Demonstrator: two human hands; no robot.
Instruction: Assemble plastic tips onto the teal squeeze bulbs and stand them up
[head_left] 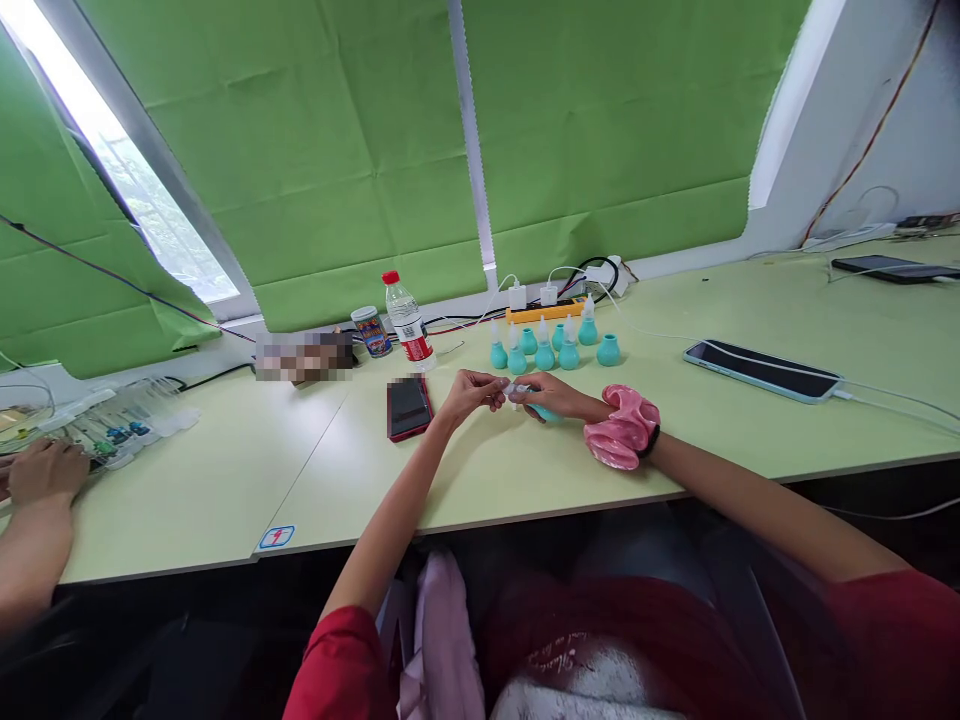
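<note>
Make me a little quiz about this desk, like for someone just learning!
1. True or false: the right hand wears a pink scrunchie at the wrist.
2. What lies just left of the left hand? A) red phone B) a banana C) a book
3. What colour are the little squeeze bulbs behind the hands?

Key: 1 true; 2 A; 3 teal.

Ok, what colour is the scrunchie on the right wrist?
Pink: the glossy fabric scrunchie on the right wrist shows best, and only, in the head view.
</note>
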